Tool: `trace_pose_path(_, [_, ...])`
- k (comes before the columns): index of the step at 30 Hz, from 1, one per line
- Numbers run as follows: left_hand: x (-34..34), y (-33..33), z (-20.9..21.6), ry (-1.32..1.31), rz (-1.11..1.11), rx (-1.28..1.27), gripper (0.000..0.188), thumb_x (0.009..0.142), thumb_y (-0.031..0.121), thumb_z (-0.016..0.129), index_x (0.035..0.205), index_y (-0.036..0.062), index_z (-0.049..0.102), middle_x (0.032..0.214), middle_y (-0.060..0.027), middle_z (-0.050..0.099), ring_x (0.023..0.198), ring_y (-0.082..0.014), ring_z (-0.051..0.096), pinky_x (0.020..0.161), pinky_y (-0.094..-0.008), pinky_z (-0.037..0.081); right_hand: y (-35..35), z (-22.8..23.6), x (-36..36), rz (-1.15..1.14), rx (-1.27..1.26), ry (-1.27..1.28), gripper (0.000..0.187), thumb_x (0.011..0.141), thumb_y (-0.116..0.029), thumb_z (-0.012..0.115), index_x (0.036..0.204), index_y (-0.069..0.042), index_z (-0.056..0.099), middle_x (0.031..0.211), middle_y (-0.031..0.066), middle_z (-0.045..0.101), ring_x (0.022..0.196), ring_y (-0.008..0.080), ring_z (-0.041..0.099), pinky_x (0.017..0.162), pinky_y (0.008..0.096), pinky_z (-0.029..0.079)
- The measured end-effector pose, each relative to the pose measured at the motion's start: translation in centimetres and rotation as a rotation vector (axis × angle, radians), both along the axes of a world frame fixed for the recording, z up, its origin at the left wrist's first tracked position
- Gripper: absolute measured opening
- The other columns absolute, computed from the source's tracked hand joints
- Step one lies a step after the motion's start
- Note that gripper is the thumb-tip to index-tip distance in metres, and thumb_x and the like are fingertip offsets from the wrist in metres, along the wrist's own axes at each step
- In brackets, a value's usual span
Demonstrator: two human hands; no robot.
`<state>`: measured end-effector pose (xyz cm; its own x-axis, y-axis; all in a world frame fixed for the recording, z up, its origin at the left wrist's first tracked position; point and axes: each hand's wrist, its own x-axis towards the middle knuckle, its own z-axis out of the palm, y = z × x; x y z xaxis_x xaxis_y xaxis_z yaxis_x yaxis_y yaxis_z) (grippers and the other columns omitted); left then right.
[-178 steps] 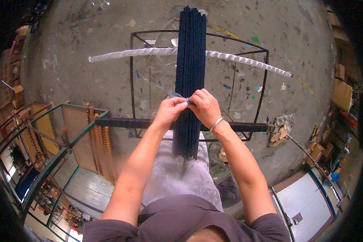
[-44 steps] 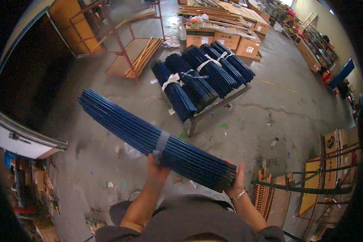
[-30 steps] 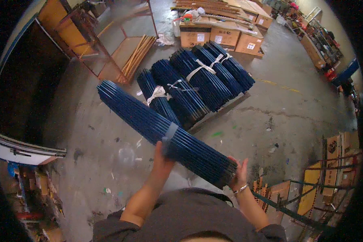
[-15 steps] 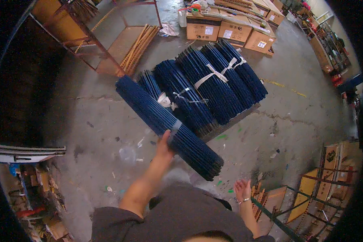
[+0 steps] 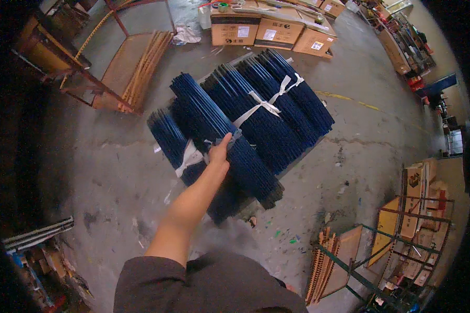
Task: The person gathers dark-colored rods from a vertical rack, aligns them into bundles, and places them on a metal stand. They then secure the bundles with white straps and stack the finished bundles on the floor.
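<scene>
My left hand point(image 5: 220, 152) is closed round the middle of a bundle of dark blue rods point(image 5: 206, 107), at the clear band tied about it. This bundle slants over the pile, its near end point(image 5: 271, 195) toward me. Left of it lies another blue bundle with a white cloth tie point(image 5: 189, 158). To its right are several more blue bundles point(image 5: 266, 128), bound with knotted white strips point(image 5: 263, 104). The pile rests on a low base whose edge point(image 5: 310, 151) shows at the right. My right hand is out of sight beside my body.
Cardboard boxes point(image 5: 277, 32) stand beyond the pile. A rusty metal rack point(image 5: 89, 78) with wooden strips point(image 5: 146, 68) is at the far left. At the near right a green metal frame point(image 5: 371, 284) stands beside more wooden strips point(image 5: 321, 266). Yellow tape point(image 5: 350, 100) marks the grey floor.
My left hand has carried the blue bundle forward from in front of the pile to over it. My right hand, open at the lower right before, has dropped out of view.
</scene>
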<state>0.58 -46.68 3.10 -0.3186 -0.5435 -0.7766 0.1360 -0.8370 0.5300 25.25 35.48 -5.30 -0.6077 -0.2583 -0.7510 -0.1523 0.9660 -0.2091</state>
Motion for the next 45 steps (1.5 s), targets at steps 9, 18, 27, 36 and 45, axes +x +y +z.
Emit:
trace_pose_path(9, [-7.5,-2.6,-3.4,-0.382,-0.071,-0.213,0.092,0.061,0.03,0.085,0.13,-0.0055,0.036,0.127,-0.0194,0.049,0.114,-0.0317,0.048,0.094,-0.0376,0.041,-11.9,4.6,-1.2,-0.279,0.066,-0.162,0.03,0.086,-0.037,0.052,0.088,-0.008,0.059,0.076,0.007,0.063,0.075,0.0252,0.06,0.067,0.041,0.048])
trace_pose_path(18, [-8.8,-2.4,-3.8,-0.603,-0.233,-0.25,0.098,0.063,0.045,0.08,0.128,-0.0093,0.031,0.127,-0.0269,0.043,0.118,-0.0385,0.044,0.099,-0.0425,0.038,-12.5,7.5,1.1,-0.111,0.021,-0.148,0.026,0.086,-0.032,0.055,0.085,-0.007,0.06,0.072,0.0062,0.063,0.071,0.024,0.06,0.064,0.0389,0.047])
trace_pose_path(27, [-4.9,-1.8,-6.5,-0.531,-0.263,-0.615,0.083,0.068,0.037,0.075,0.125,-0.0099,0.039,0.13,-0.0269,0.042,0.119,-0.0391,0.042,0.099,-0.0428,0.036,-10.4,8.7,0.1,-0.101,-0.006,-0.133,0.023,0.087,-0.028,0.056,0.085,-0.006,0.06,0.071,0.007,0.063,0.067,0.0231,0.06,0.059,0.0373,0.047])
trace_pose_path(36, [9.9,8.5,2.7,-0.248,-0.459,-0.607,0.063,0.081,0.008,0.064,0.134,-0.0006,0.029,0.13,-0.0155,0.043,0.112,-0.0247,0.049,0.094,-0.0346,0.04,-7.5,7.6,-5.2,-0.504,0.008,-0.158,0.022,0.088,-0.025,0.055,0.088,-0.003,0.059,0.073,0.0096,0.063,0.062,0.0223,0.059,0.054,0.0363,0.048])
trace_pose_path(45, [8.7,23.8,8.0,-0.301,-0.446,-0.409,0.039,0.081,0.011,0.063,0.116,0.0046,0.046,0.106,-0.0079,0.055,0.089,-0.0178,0.055,0.074,-0.0309,0.047,-0.6,4.3,-18.2,-0.872,-0.17,-0.21,0.021,0.089,-0.021,0.053,0.092,-0.001,0.059,0.075,0.0121,0.063,0.057,0.0216,0.059,0.049,0.0353,0.048])
